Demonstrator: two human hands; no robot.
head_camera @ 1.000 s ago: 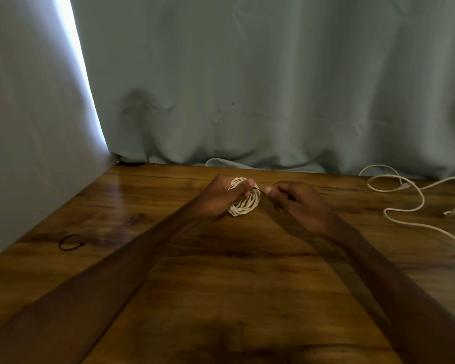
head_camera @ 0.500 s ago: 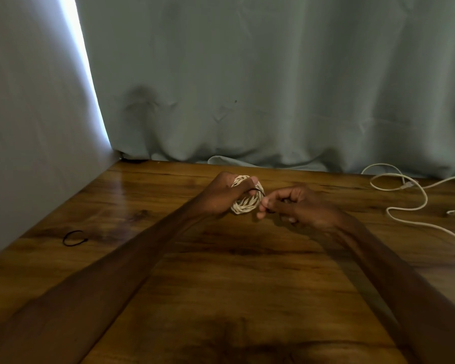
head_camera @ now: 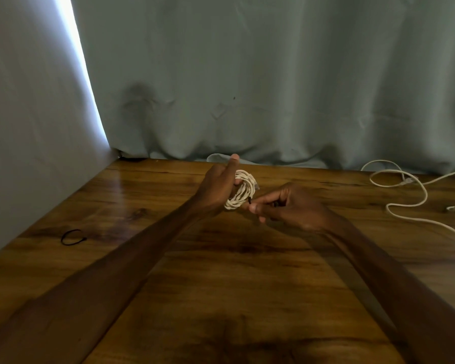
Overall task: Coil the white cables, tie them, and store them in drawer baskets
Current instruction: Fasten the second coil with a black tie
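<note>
Left hand (head_camera: pixel 217 189) holds cable coil (head_camera: pixel 243 188) nearly upright

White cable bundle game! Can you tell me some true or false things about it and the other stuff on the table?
1. The left hand holds the coiled white cable. True.
2. The right hand lies flat on the wooden table. False: its fingers are curled and pinch a thin black tie next to the coil.
3. A black loop lies on the table, left of the arms. True.
4. The loose white cable on the right is already wound up. False: it sprawls in open loops on the table.
5. A drawer basket stands beside the hands. False: no basket is in view.
</note>
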